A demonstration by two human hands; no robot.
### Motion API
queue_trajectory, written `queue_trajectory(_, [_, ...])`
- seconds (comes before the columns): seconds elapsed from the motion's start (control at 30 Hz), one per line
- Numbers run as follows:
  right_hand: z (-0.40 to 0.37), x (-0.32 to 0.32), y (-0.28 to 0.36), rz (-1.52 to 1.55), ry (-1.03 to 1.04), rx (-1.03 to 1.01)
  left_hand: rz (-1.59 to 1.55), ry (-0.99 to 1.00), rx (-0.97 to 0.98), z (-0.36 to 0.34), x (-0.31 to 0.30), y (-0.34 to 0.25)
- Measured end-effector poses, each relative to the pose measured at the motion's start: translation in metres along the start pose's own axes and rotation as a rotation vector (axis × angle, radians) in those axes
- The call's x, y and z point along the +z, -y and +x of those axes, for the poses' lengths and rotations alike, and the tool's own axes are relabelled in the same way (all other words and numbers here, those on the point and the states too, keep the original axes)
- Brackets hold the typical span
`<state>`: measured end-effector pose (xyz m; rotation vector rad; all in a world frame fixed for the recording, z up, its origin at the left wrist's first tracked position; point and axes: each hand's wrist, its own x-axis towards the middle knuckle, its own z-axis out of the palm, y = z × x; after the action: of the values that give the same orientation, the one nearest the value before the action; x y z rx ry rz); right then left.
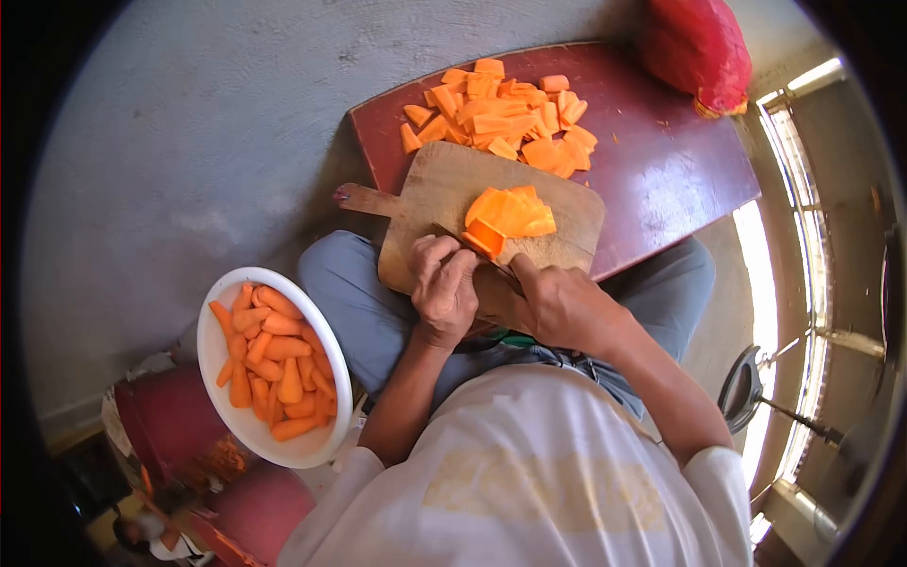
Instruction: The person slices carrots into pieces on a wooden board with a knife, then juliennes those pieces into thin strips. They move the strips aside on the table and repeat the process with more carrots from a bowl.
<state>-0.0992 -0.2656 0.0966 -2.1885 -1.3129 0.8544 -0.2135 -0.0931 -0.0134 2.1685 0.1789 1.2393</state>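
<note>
A wooden cutting board [435, 180] with a handle lies in front of me, its near part over my lap. On it sits a small pile of cut carrot slices [515, 210]. My right hand [567, 304] is closed round a knife [491, 257], its dark blade slanting along the near side of the slices. My left hand [442, 288] is curled with its fingertips at the blade's far left end; what they grip is hidden. Beyond the board, a heap of carrot pieces [501, 113] lies on the dark red table [661, 180].
A white basin [210, 354] of peeled whole carrots [283, 354] stands to my left. A red bag [694, 52] rests at the table's far right. Reddish containers [170, 416] stand at lower left, near another person [165, 539]. A black round-topped object [742, 387] is at right.
</note>
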Motion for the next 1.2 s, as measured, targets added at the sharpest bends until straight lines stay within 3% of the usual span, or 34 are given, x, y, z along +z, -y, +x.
queue_trajectory(0.27, [0.008, 0.005, -0.026, 0.3, -0.09, -0.036, 0.038, 0.112, -0.055, -0.005, 0.003, 0.003])
queue_trajectory(0.5, [-0.005, -0.008, -0.045, 0.439, -0.094, 0.036, 0.004, 0.096, -0.107, -0.005, -0.002, 0.005])
queue_trajectory(0.7, [-0.016, -0.01, -0.046, 0.392, -0.114, 0.012, 0.058, 0.088, -0.086, 0.001, -0.012, 0.007])
queue_trajectory(1.03, [-0.008, 0.001, -0.033, 0.251, -0.04, -0.021, 0.008, 0.331, -0.314, 0.0, -0.022, -0.02])
queue_trajectory(1.2, [-0.006, -0.001, -0.031, 0.266, -0.045, -0.022, 0.056, 0.264, -0.316, -0.011, -0.023, -0.013])
